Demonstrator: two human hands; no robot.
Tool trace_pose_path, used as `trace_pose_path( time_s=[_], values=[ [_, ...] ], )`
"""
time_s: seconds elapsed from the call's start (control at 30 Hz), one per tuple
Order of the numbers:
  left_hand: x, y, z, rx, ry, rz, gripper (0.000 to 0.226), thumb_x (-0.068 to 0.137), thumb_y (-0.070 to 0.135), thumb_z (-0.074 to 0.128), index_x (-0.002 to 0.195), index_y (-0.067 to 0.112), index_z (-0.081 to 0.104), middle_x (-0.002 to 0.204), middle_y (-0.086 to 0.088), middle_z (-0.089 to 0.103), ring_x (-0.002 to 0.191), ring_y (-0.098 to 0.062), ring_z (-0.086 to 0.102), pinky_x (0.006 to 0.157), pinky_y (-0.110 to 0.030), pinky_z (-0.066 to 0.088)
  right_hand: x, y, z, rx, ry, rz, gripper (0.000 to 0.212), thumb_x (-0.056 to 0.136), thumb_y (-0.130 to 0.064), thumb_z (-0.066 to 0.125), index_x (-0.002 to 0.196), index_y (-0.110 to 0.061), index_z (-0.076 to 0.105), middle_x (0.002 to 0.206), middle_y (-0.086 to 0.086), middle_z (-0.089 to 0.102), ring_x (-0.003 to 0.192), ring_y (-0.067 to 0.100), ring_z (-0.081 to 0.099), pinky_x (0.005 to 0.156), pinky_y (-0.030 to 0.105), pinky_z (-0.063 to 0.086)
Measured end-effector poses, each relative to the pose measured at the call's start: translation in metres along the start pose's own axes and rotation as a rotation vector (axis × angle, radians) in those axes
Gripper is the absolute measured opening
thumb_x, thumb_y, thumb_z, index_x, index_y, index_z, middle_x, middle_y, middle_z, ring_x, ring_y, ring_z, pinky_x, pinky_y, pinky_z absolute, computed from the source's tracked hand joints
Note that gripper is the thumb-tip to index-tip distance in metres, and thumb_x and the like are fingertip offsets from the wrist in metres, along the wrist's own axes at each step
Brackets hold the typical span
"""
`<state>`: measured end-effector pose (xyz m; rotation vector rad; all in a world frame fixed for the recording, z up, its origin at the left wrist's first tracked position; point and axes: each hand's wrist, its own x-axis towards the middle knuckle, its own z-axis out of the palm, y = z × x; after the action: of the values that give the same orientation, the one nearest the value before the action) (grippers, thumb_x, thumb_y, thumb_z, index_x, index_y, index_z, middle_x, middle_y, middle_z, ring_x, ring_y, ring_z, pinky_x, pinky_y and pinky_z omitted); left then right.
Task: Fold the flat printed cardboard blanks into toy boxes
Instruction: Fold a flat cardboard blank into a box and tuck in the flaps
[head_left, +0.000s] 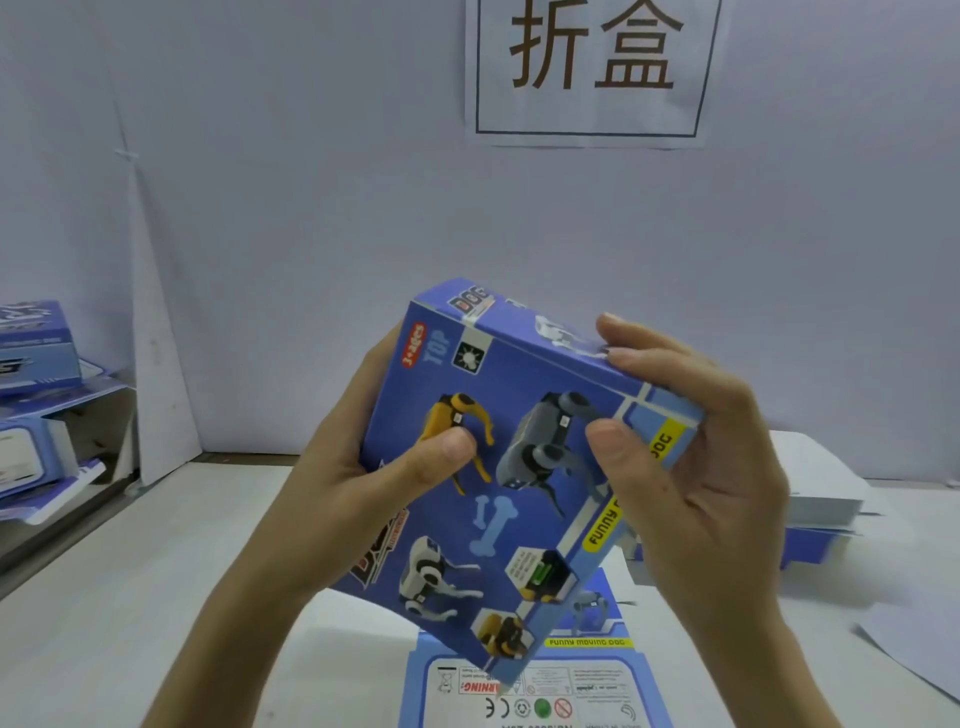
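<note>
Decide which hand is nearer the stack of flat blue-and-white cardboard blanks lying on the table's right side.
Right. The right hand grips the blue printed cardboard box beside the stack; the left hand holds the box's far side.

I see a packing workshop station: a paper sign (592, 67) reading 折盒 on the wall (311, 208), folded boxes (31, 348) piled left, flat blanks (821, 506) stacked on the white counter (156, 597).

The fingers of the left hand (332, 467) are hidden behind the box (514, 374). The box covers the top of the flat blank (571, 691), and the bottom edge cuts the blank off. Its small print is too tiny to read. The right hand (696, 467) hides part of the stack of blanks (826, 506). The left edge cuts off the pile of boxes (31, 353), and the top edge cuts off the sign (592, 67).
</note>
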<state>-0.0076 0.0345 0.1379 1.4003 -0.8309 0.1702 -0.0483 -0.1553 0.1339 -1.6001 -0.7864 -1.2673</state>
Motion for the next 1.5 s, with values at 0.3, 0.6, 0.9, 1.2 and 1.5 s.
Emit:
trace_pose_path(
  time_s=[0.3, 0.6, 0.9, 1.2, 1.5],
  values=[
    [-0.001, 0.0, 0.003, -0.039, 0.002, 0.01, 0.054, 0.057, 0.064, 0.079, 0.106, 0.051, 0.06, 0.102, 0.01, 0.073, 0.085, -0.016, 0.073, 0.058, -0.023, 0.057, -0.001, -0.002, -0.002, -0.033, -0.026, 0.035, 0.019, 0.095, -0.038, 0.054, 0.109, -0.028, 0.061, 0.133, 0.001, 0.056, 0.124, 0.019, 0.054, 0.09, 0.045, 0.052],
    [0.001, -0.009, 0.006, -0.031, 0.057, 0.044, 0.055, 0.057, 0.067, 0.077, 0.107, 0.054, 0.059, 0.1, 0.013, 0.073, 0.085, -0.013, 0.073, 0.057, -0.02, 0.056, 0.004, -0.006, -0.006, -0.092, -0.025, 0.05, 0.019, 0.091, -0.038, 0.058, 0.105, -0.028, 0.066, 0.133, -0.014, 0.054, 0.115, 0.02, 0.061, 0.09, 0.03, 0.049],
    [0.01, -0.014, 0.0, 1.141, -0.071, 0.647, 0.064, 0.082, 0.046, 0.057, 0.141, 0.033, 0.038, 0.142, 0.002, 0.045, 0.127, -0.017, 0.046, 0.107, -0.045, 0.036, -0.003, 0.004, -0.019, -0.313, -0.482, 0.251, 0.092, 0.073, -0.05, 0.075, 0.148, -0.041, 0.023, 0.139, -0.025, 0.044, 0.129, 0.003, 0.045, 0.101, 0.018, 0.04],
    [0.012, -0.025, 0.006, 0.724, 0.668, 0.225, 0.105, 0.074, 0.056, 0.073, 0.153, 0.021, 0.013, 0.158, -0.01, 0.011, 0.143, -0.01, 0.008, 0.116, -0.017, 0.015, -0.019, 0.036, -0.003, 0.255, -0.022, 0.794, 0.069, 0.057, -0.034, 0.083, 0.113, -0.034, 0.043, 0.096, -0.015, 0.068, 0.089, 0.015, 0.071, 0.064, 0.024, 0.057],
    [0.017, -0.042, 0.008, 0.078, 0.599, -0.171, 0.021, 0.078, 0.036, 0.065, 0.073, 0.019, 0.053, 0.044, 0.007, 0.055, 0.042, 0.011, 0.049, 0.043, -0.011, 0.042, -0.009, 0.047, -0.008, 0.105, -0.31, 1.123, 0.08, 0.076, -0.052, 0.068, 0.143, -0.039, 0.027, 0.138, -0.01, 0.044, 0.125, 0.017, 0.049, 0.098, 0.035, 0.041]
  ],
)
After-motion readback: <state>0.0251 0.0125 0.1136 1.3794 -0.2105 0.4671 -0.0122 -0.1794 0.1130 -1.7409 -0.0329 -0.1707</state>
